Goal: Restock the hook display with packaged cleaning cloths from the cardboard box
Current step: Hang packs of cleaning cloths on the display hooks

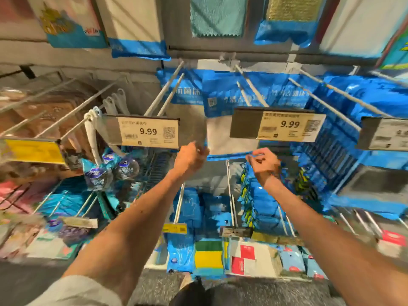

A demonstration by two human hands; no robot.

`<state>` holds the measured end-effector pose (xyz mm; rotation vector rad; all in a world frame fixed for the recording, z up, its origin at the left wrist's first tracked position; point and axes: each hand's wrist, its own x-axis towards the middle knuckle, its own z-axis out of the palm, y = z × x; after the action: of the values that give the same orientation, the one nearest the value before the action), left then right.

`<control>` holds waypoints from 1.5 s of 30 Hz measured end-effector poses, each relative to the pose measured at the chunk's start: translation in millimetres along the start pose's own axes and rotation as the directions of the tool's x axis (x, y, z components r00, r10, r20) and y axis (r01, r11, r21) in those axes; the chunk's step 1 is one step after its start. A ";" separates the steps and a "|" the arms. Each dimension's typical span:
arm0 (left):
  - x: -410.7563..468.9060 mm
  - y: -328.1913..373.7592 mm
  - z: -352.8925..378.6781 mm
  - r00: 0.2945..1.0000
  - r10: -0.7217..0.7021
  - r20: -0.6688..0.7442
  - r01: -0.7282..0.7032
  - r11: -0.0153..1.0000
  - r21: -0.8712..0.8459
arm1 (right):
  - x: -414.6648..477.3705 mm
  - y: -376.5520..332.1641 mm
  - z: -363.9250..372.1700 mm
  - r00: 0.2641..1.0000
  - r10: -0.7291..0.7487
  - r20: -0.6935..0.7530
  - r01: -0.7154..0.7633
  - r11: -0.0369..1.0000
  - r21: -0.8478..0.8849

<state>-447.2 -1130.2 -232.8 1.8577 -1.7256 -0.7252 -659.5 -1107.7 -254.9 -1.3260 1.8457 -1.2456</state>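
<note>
- Gripping the bottom edge of one packaged cleaning cloth [220, 138], both hands are raised in front of the hook display. The left hand [191, 159] pinches the pack's lower left corner with curled fingers. The right hand [263, 162] pinches the blue strip at its lower right corner.
- The pack hangs just above and between the two hands. Its blue header sits up among the wire hooks [251, 87], and white cloth shows through the film. Blur hides whether its hanging hole sits fully on a prong.
- Judging by its look, the pack is light, flat and floppy, with glossy film that may slip between fingertips. Nothing about it seems fragile. The corners give a fair hold, but the header near the hole would likely steer it better.
- Just above the left hand is a price tag [145, 131] reading 9.99. A second price tag [280, 125] with the same figure sits just above the right hand. Both stand at the hook tips and crowd the path onto the prongs.
- Right of the right hand hangs a dense row of blue packs [344, 133]. Left of the left hand, wrapped bottles [106, 171] dangle from a white hanger.
- Below both hands are lower hooks with more packs [260, 202], then sponges [208, 255].
- The cardboard box is not in view.
</note>
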 end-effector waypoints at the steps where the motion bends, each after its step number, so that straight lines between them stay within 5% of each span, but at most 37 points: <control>1: -24.1 -4.9 -0.3 0.999 0.007 0.033 -0.010 0.997 0.081 | -21.1 7.0 -1.1 0.998 0.012 0.058 -0.012 1.000 0.005; 7: -193.7 -14.4 -59.0 0.993 -0.060 0.101 0.018 0.925 0.380 | -169.5 6.8 -24.3 0.906 -0.023 0.422 0.094 0.985 -0.148; 13: -418.0 -53.1 -177.4 0.974 -0.226 -0.024 0.202 0.810 0.550 | -324.6 -82.5 -22.6 0.554 -0.225 0.801 0.375 0.927 0.001; 17: -551.3 -78.4 -237.5 0.892 -0.377 -0.252 0.453 0.755 0.474 | -418.4 -149.2 6.7 0.293 -0.368 0.882 0.512 0.840 0.181; 22: -679.6 -98.9 -286.1 0.753 -0.426 -0.501 0.612 0.734 0.296 | -534.4 -226.8 33.4 0.057 -0.509 0.859 0.534 0.743 0.405; 25: -748.7 -124.7 -306.5 0.606 -0.450 -0.656 0.692 0.705 0.155 | -607.7 -256.5 63.3 -0.042 -0.538 0.842 0.523 0.706 0.477; 29: -830.6 -175.1 -333.1 0.359 -0.545 -0.757 0.809 0.586 -0.038 | -695.9 -286.4 105.9 0.048 -0.622 0.782 0.547 0.671 0.500; 33: -852.0 -191.9 -362.3 0.267 -0.508 -0.819 0.862 0.505 -0.032 | -741.6 -325.4 135.7 0.243 -0.687 0.685 0.642 0.643 0.417; 38: -846.2 -200.2 -413.5 0.325 -0.627 -0.708 0.940 0.299 0.166 | -753.6 -366.2 182.2 0.322 -0.448 0.834 0.728 0.681 0.085; 42: -835.6 -207.2 -449.0 0.397 -0.622 -0.675 0.918 0.275 0.286 | -754.3 -380.1 207.1 0.323 -0.321 0.890 0.756 0.654 -0.039; 45: -831.9 -218.2 -464.4 0.385 -0.627 -0.677 0.922 0.282 0.264 | -755.3 -387.4 211.5 0.357 -0.262 0.897 0.700 0.710 -0.071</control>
<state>-17.9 -283.3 -0.9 3.1301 -0.5422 0.0969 -42.6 -519.3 -58.3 -2.3521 0.9833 -0.1494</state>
